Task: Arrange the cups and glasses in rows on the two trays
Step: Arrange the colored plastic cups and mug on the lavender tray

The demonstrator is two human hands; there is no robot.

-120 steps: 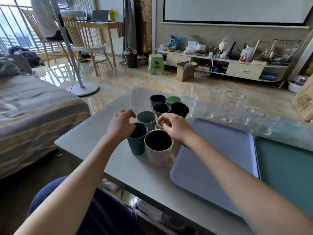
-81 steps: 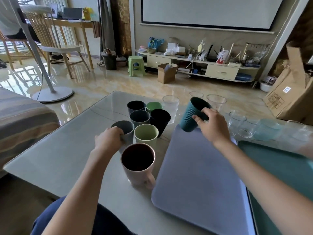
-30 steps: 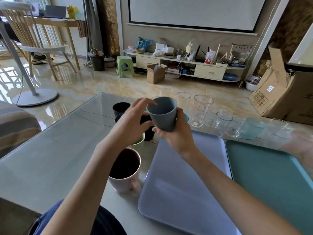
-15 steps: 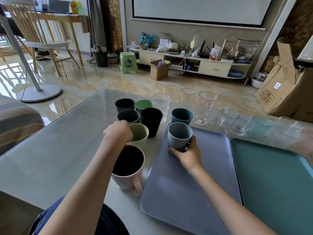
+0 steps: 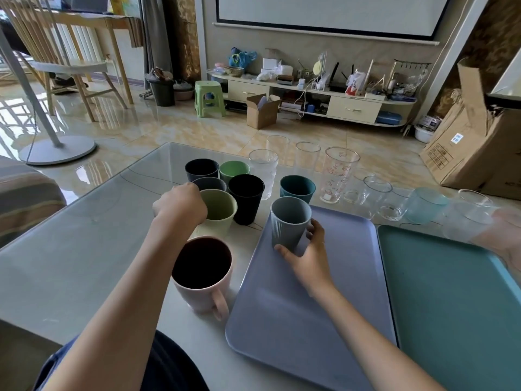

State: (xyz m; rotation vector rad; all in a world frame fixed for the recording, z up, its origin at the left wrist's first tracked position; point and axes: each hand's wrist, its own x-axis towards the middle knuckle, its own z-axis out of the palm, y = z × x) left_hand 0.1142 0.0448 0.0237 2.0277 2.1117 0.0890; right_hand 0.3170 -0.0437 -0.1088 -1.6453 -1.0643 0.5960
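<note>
From the head camera, the right hand (image 5: 307,256) curls its thumb and fingers round the lower wall of a ribbed grey-blue plastic cup (image 5: 290,222), which stands upright on the far left corner of the lavender rectangular tray (image 5: 304,314). Just beyond that grip, a ribbed teal cup (image 5: 297,188) stands upright at the tray's far edge; whether it sits on the tray or on the table is hard to tell from this angle. To the right of the held cup lies the teal rectangular tray (image 5: 456,300), side by side with the lavender one.

The left hand (image 5: 180,206) is curled over the near rim of a pale green cup (image 5: 218,211) on the grey glass-topped table (image 5: 70,249); its fingertips are hidden, so I cannot tell if it actually holds the cup. Touching that cup on the right is a black cup (image 5: 246,197). Behind the left hand stand a dark grey cup (image 5: 210,184), a navy cup (image 5: 202,169) and a bright green cup (image 5: 234,170). Nearer than the hand, under the forearm, stands a pink handled mug (image 5: 203,280) with a dark inside.

Beyond and to the right of the right hand, a row of clear drinking glasses (image 5: 341,173) runs along the table's far edge, with a frosted blue glass (image 5: 427,204) among them.
</note>
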